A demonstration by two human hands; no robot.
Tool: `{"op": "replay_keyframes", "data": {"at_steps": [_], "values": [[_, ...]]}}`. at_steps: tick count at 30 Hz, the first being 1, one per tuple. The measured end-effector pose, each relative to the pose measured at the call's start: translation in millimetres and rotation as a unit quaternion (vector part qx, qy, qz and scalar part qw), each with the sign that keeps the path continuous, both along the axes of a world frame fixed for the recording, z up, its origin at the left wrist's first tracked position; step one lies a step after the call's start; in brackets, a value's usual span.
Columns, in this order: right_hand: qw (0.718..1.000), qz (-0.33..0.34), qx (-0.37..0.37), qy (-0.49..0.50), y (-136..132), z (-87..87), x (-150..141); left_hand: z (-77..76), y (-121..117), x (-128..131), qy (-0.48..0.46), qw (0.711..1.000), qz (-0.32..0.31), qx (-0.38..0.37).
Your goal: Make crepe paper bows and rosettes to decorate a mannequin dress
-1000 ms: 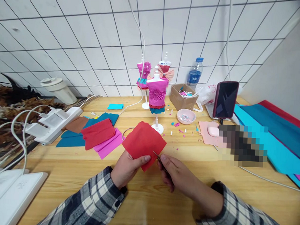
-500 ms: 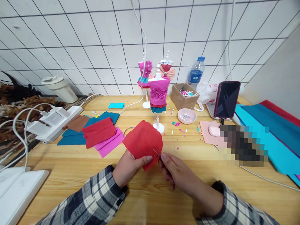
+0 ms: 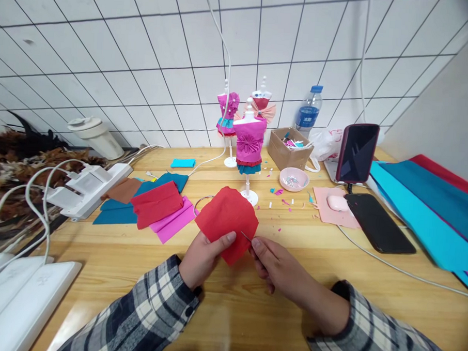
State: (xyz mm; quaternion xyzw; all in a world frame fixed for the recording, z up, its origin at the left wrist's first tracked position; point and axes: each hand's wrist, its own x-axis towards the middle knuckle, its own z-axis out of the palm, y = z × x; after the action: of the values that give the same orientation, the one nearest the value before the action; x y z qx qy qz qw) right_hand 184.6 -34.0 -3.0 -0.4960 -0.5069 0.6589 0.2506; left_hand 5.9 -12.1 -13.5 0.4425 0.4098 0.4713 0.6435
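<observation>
Red sheet (image 3: 225,214) has lost its jutting right corner, now rounded. It is above the table (image 3: 117,258), on the near side of the closest mannequin (image 3: 251,137). The left hand's (image 3: 199,261) grip is closed, thumb over the sheet; the right hand (image 3: 278,265) is closed around scissors (image 3: 246,237), one slim blade showing against the red.

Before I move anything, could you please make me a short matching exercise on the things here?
Things:
1. Red sheet
2. Thin tool
3. Bowl
4. Bottle

Places and colours:
A. Pink, beside the box
B. In the right hand
C. Blue cap, standing near the wall
D. In the left hand

Right pairs: 1-D, 2-B, 3-A, 4-C.
</observation>
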Motion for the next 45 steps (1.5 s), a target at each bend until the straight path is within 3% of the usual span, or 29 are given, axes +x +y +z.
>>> {"op": "replay_keyframes", "data": {"at_steps": [3, 10, 29, 35, 41, 45], "values": [[1.0, -0.003, -0.011, 0.011, -0.3, 1.1, -0.3, -1.5, 0.1, 0.1, 0.0, 1.0, 0.025, -0.004], [1.0, 0.004, -0.014, 0.019, -1.0, 1.7, -2.1, 0.7, 0.0, -3.3, 0.054, 0.998, -0.04, 0.011], [1.0, -0.007, 0.016, -0.015, -1.1, 1.5, -4.3, 3.3, -2.0, -0.8, 0.14, 0.989, -0.027, 0.038], [0.999, -0.009, 0.025, -0.026, -0.9, 1.5, -4.2, 6.3, -4.4, 1.7, 0.121, 0.992, -0.014, 0.026], [0.999, -0.012, 0.034, -0.025, -0.8, 2.3, -3.9, 7.9, -2.8, 4.3, -0.025, 0.999, 0.027, 0.017], [1.0, -0.006, 0.012, -0.01, -1.4, 0.1, -4.6, 3.9, -1.2, 3.6, -0.018, 0.999, 0.046, -0.004]]}}
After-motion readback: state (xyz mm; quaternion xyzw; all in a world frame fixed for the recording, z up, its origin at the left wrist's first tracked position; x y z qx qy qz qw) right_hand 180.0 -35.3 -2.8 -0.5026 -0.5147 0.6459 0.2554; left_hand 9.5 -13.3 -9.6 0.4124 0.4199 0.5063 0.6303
